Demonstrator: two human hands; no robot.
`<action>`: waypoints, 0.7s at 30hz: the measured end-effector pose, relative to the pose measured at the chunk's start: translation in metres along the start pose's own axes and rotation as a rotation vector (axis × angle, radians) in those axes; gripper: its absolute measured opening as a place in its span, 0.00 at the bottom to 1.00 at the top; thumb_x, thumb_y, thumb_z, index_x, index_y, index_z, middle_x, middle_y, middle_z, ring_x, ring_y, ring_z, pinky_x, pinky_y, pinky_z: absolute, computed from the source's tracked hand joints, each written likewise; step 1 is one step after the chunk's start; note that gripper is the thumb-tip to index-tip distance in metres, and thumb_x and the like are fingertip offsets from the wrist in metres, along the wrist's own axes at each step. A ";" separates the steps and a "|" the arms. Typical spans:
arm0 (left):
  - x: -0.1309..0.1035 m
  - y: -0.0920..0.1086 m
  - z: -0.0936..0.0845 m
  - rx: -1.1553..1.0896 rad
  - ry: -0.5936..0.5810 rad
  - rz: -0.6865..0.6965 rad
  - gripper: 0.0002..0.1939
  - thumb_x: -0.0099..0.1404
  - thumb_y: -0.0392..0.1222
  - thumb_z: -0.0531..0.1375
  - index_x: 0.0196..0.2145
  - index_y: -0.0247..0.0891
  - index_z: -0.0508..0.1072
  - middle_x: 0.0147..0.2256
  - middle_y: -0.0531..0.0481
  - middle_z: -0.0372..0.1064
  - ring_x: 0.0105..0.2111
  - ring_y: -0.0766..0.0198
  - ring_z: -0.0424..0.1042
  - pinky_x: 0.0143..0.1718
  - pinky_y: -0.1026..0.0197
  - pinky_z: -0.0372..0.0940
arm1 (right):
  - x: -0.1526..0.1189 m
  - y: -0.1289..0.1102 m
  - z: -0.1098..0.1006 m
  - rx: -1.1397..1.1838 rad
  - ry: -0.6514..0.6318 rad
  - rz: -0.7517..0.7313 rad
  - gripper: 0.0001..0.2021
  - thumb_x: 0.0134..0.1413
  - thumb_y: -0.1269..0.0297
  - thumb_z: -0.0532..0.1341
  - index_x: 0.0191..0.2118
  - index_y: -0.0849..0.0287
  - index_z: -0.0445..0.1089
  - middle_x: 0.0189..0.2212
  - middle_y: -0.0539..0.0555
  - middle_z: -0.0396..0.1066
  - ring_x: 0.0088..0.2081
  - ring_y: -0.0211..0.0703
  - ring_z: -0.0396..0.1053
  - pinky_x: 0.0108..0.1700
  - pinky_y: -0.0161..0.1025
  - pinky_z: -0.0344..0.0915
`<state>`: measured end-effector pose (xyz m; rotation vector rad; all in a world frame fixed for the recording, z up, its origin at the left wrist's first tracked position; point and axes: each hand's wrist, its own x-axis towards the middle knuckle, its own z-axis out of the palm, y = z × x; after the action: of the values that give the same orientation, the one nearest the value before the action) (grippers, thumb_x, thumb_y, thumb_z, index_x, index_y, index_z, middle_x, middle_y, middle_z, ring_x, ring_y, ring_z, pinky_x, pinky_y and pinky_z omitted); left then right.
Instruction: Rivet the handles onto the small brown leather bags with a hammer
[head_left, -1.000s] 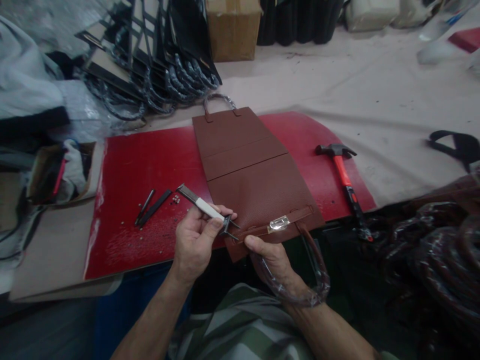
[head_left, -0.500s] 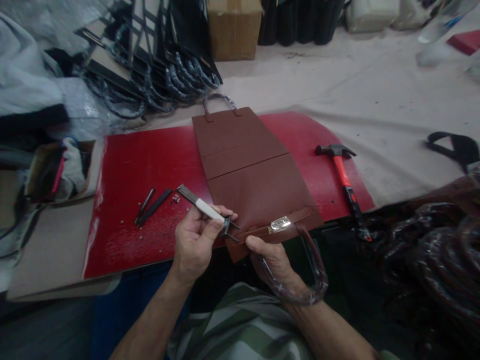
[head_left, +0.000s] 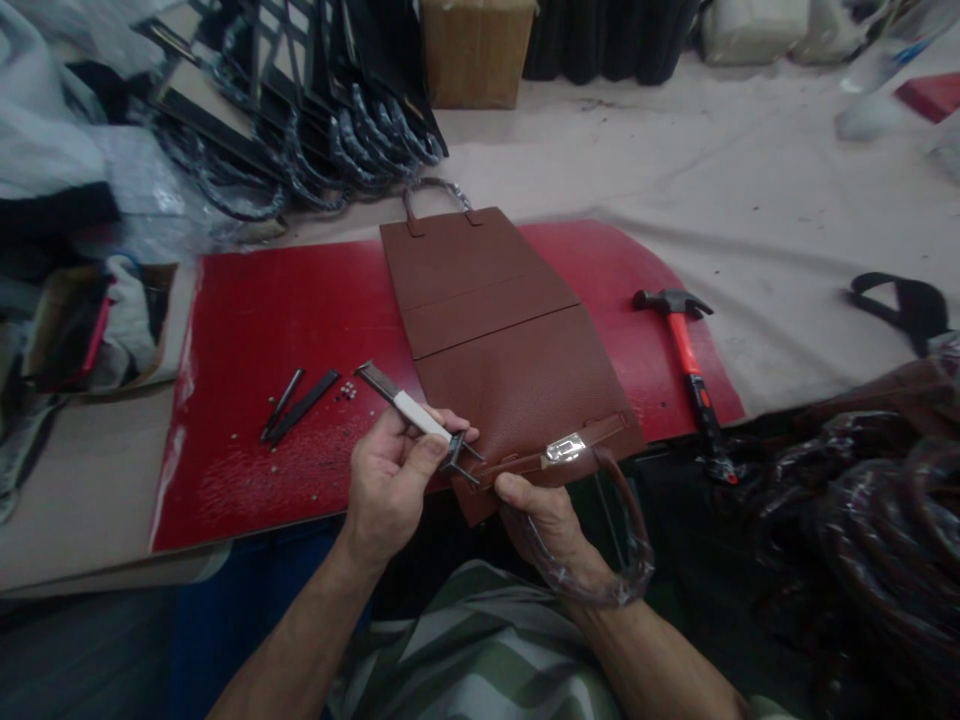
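Observation:
My left hand [head_left: 390, 478] is closed around a caliper-like metal tool [head_left: 412, 408] with a white-wrapped middle. The tool's two thin prongs point right, over the near edge of a brown leather bag panel [head_left: 517, 375]. With the thumb on top, my right hand [head_left: 544, 515] grips that near edge; its other fingers are hidden underneath. A plastic-wrapped bag handle [head_left: 637, 530] loops over my right wrist. Just right of my thumb, a strap with a shiny metal clasp [head_left: 565, 448] crosses the panel. A second wrapped handle [head_left: 437, 185] stands at the far end.
Under the panel lies a red board [head_left: 300, 310]. It bears a dark flat bar [head_left: 304, 408], a metal punch-like rod [head_left: 283, 403], small studs [head_left: 348, 390] and a claw hammer [head_left: 684, 345]. Black bag parts [head_left: 300, 110], a cardboard box [head_left: 476, 50] and wrapped handles [head_left: 892, 510] surround it.
The view has shifted slightly, so the board's left side and the tray beside it appear further left. Both hands keep their holds, with the tool's prongs still at the panel's near edge.

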<state>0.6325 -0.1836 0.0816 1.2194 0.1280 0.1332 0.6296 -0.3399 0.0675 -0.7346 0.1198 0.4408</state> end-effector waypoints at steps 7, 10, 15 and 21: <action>-0.001 0.003 0.002 0.072 -0.028 0.031 0.07 0.69 0.39 0.63 0.45 0.41 0.75 0.41 0.51 0.77 0.42 0.60 0.81 0.45 0.62 0.78 | 0.002 0.002 -0.001 0.003 -0.017 -0.030 0.20 0.53 0.70 0.68 0.52 0.54 0.75 0.51 0.53 0.75 0.56 0.53 0.69 0.66 0.55 0.60; -0.002 0.005 0.004 0.130 -0.016 0.035 0.06 0.69 0.40 0.63 0.44 0.40 0.75 0.41 0.51 0.77 0.42 0.61 0.81 0.44 0.63 0.77 | 0.002 0.003 -0.001 0.012 -0.017 -0.038 0.20 0.52 0.70 0.68 0.53 0.53 0.75 0.53 0.53 0.73 0.56 0.53 0.69 0.66 0.55 0.60; -0.001 0.015 0.008 0.293 -0.016 0.089 0.06 0.70 0.39 0.61 0.44 0.38 0.73 0.41 0.50 0.75 0.42 0.64 0.80 0.45 0.66 0.76 | 0.004 0.002 0.000 -0.022 0.023 -0.033 0.22 0.51 0.68 0.70 0.54 0.56 0.74 0.54 0.54 0.73 0.55 0.49 0.69 0.66 0.50 0.61; 0.006 0.007 0.003 0.435 -0.039 0.070 0.07 0.68 0.38 0.60 0.43 0.35 0.72 0.40 0.47 0.76 0.41 0.65 0.79 0.42 0.68 0.75 | -0.002 -0.017 0.000 -0.239 0.149 0.237 0.19 0.45 0.58 0.75 0.42 0.62 0.76 0.34 0.53 0.75 0.27 0.37 0.70 0.26 0.31 0.68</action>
<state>0.6386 -0.1828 0.0884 1.6604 0.0823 0.1472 0.6353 -0.3514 0.0789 -0.9936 0.3001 0.6336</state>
